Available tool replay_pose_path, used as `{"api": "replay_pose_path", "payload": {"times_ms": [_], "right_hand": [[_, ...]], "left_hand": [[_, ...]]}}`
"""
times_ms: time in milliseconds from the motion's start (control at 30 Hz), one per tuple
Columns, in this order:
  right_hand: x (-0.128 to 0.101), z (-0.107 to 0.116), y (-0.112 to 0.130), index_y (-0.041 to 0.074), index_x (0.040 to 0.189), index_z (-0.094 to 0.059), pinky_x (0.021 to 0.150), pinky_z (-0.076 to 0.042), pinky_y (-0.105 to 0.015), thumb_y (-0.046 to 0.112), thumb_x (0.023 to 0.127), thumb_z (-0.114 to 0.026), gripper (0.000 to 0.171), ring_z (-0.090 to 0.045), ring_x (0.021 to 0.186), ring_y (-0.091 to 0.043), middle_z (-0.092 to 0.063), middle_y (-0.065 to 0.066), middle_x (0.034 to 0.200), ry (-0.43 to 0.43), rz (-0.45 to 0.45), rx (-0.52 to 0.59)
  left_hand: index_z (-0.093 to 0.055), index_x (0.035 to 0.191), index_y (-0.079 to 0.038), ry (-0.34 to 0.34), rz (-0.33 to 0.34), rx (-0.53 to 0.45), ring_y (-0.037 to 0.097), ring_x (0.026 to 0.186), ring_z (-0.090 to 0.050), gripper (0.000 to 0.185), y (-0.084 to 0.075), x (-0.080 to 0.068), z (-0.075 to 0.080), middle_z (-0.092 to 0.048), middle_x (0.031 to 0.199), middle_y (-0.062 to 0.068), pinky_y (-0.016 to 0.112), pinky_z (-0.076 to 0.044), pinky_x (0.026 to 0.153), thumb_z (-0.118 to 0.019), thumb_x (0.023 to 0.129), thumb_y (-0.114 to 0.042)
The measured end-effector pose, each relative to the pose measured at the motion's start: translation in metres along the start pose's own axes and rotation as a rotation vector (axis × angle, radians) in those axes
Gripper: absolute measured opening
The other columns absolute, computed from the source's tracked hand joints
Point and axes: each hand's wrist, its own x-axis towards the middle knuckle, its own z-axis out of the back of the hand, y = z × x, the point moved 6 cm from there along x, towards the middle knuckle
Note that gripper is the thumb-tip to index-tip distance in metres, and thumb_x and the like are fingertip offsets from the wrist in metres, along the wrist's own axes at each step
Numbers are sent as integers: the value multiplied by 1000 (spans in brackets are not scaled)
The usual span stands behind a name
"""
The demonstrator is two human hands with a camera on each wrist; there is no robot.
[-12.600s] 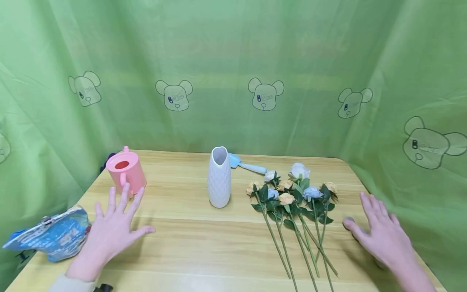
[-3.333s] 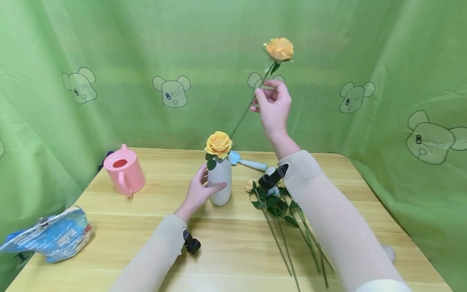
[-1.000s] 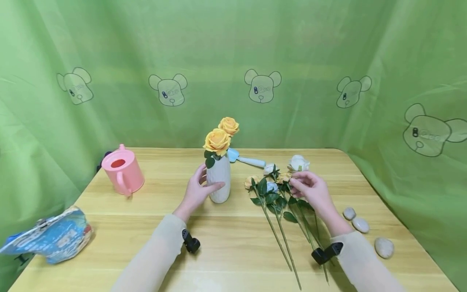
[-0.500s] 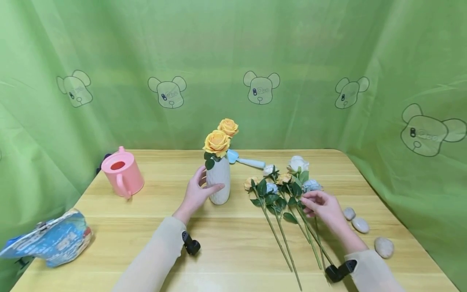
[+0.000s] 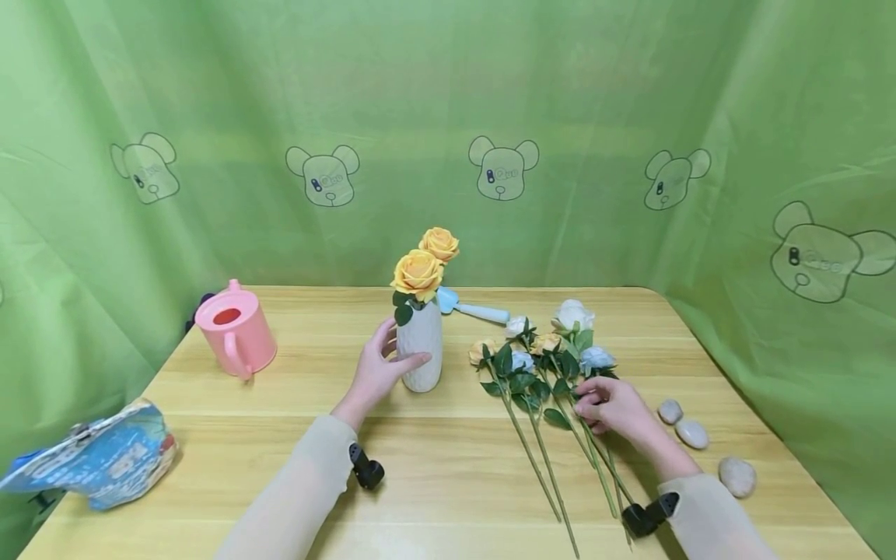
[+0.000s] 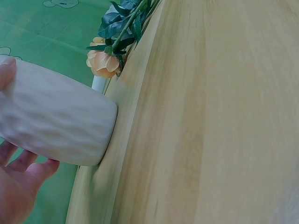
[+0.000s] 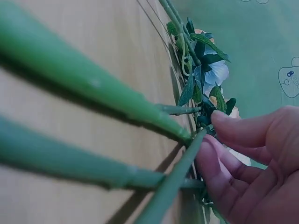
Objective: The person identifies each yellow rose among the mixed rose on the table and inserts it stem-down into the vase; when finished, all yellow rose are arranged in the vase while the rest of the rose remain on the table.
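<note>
My left hand (image 5: 373,375) grips the white textured vase (image 5: 422,354), thumb across its front and fingers behind. The vase stands upright with two yellow roses (image 5: 418,274) in its mouth. In the left wrist view, the lower part of the vase (image 6: 60,116) meets the table. Low over the right side, my right hand (image 5: 619,410) pinches a rose stem (image 7: 175,179) between thumb and fingertips; which bloom it belongs to is hard to tell. Around it lie a blue rose (image 5: 596,358), a white rose (image 5: 574,315) and several other roses, their stems crossing.
A pink watering can (image 5: 241,330) stands at the left, with a blue-and-white bag (image 5: 122,459) in front of it. Behind the vase lies a light-blue toy shovel (image 5: 479,312). Grey stones (image 5: 737,476) sit near the right edge. A green curtain (image 5: 420,93) surrounds the table.
The second yellow rose went from my right hand into the vase. My right hand then came down to the flowers and shifted toward the stems. The left hand stays on the vase.
</note>
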Motion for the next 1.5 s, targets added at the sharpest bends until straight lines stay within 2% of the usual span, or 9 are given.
{"api": "replay_pose_path", "payload": {"times_ms": [233,333,567,833,1100,1200,1333,1433,1500], "right_hand": [[1,-6,2,-8,114,-52,53,-52,-37,-3,81,-66,36,-57,64,-22,-58,-11,81,16,-2,-91],[0,-5,2,-8,115,-51,53,-52,-36,-3,81,-66,37,-57,64,-21,-59,-11,81,3,-6,-84],[-2,4,15,-10,118,-49,55,-54,-34,-2,83,-65,40,-59,65,-22,-60,-16,90,-31,-1,3],[-9,13,42,-8,123,-46,63,-56,-34,3,84,-65,44,-62,75,-28,-60,-17,98,-76,52,101],[-10,12,67,-8,128,-42,69,-56,-33,5,85,-65,51,-63,76,-14,-58,-12,101,-122,127,213],[-9,9,79,-9,126,-44,68,-56,-33,6,85,-66,49,-63,77,-12,-59,-8,99,-149,174,250],[-9,4,96,-11,120,-48,65,-57,-32,4,84,-67,43,-64,73,-13,-62,-3,93,-180,252,323],[-7,1,109,-11,116,-50,62,-57,-30,0,83,-68,39,-64,70,-14,-63,-2,89,-199,302,380],[-5,0,118,-10,115,-51,61,-56,-30,-1,81,-68,39,-64,69,-14,-63,-3,89,-217,332,421]], "left_hand": [[-43,135,-30,-4,3,5,25,119,-48,76,-1,-1,-1,-49,132,2,39,-39,100,-82,70,-31],[-43,136,-28,4,2,3,25,119,-48,76,0,-1,-1,-49,132,3,39,-39,100,-82,70,-30],[-43,135,-28,2,-13,-4,27,119,-48,77,-1,-1,0,-49,132,5,41,-40,99,-82,70,-28],[-42,135,-33,-2,12,17,25,120,-46,77,2,-1,1,-48,133,1,40,-39,100,-82,69,-36],[-40,137,-30,19,16,9,27,122,-44,79,2,-1,1,-46,135,4,41,-38,101,-81,70,-36],[-38,139,-23,32,26,9,30,123,-43,78,-10,-6,1,-44,137,8,43,-37,102,-80,74,-28],[-40,138,-25,21,20,8,30,122,-44,75,-9,-5,1,-46,135,8,42,-38,101,-80,74,-27],[-43,135,-31,2,4,5,26,120,-46,75,4,0,0,-48,132,3,40,-39,100,-81,70,-33],[-43,135,-30,-2,-2,3,26,119,-47,76,3,0,0,-48,132,3,40,-39,100,-82,70,-33]]}}
